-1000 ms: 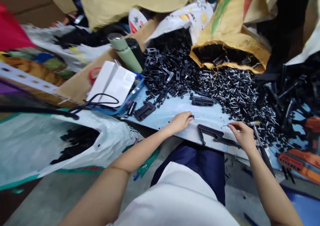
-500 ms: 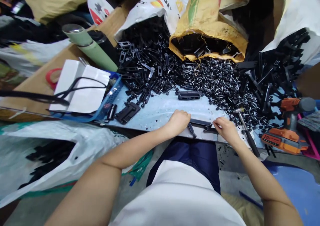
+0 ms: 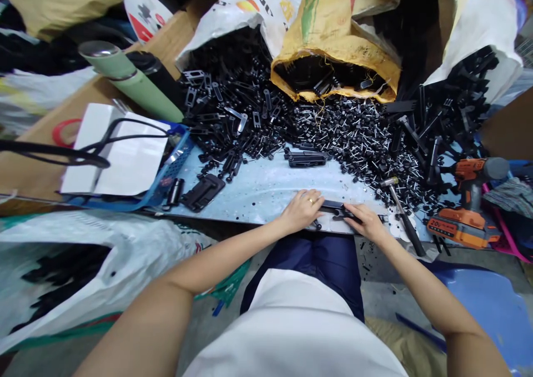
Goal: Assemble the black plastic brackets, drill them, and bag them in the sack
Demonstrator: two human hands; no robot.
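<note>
My left hand (image 3: 302, 211) and my right hand (image 3: 363, 221) meet over a long black plastic part (image 3: 335, 205) at the near edge of the pale blue board (image 3: 266, 188). Both hands have their fingers curled onto that part, the left at its left end, the right on its right half. Most of the part is hidden under the fingers. A ring shows on my left hand. Behind the hands lies a heap of small black pins with metal tips (image 3: 358, 138).
A hammer (image 3: 400, 207) lies right of my right hand; an orange cordless drill (image 3: 470, 199) beyond it. Black plastic pieces (image 3: 225, 110) spill from a white sack and a yellow sack (image 3: 333, 60). A blue basket with white paper (image 3: 125, 160), a green flask (image 3: 129, 80).
The view has shifted so the table sits more centred. Both hands drew together: the left moved from a pin onto the black part, the right came in from the right.
</note>
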